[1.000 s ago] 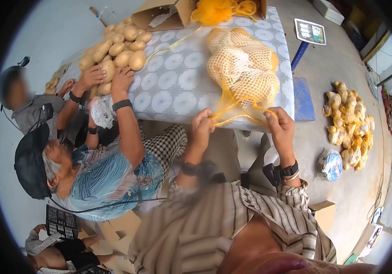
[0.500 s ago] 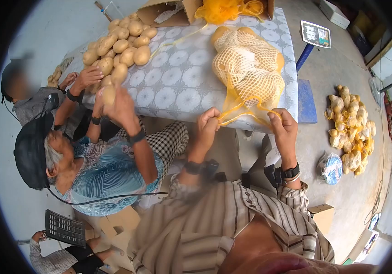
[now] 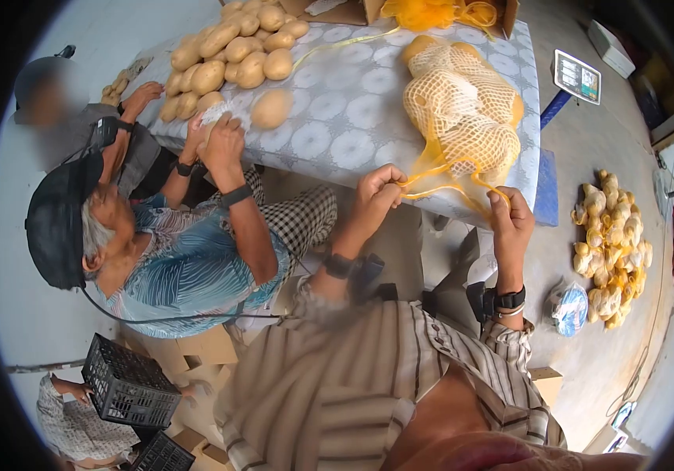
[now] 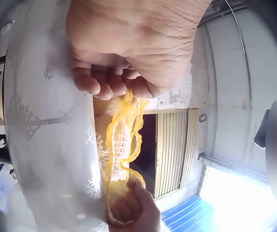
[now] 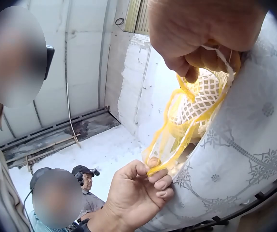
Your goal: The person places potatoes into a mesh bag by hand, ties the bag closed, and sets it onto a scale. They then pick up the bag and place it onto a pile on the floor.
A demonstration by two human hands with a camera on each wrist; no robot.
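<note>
My left hand and right hand pinch yellow drawstring of potato-filled mesh sack; heavy, floppy; grip neck.

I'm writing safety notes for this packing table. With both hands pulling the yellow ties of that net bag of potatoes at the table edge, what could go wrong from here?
1. The net bag of potatoes lies close to the table edge; pulling the yellow ties toward the body could drag it off.
2. The left hand and right hand each pinch thin mesh strands; a grip may slip, or the mesh could tear.
3. A loose potato sits near the neighbour's hands and might roll off if the table gets jolted.
</note>
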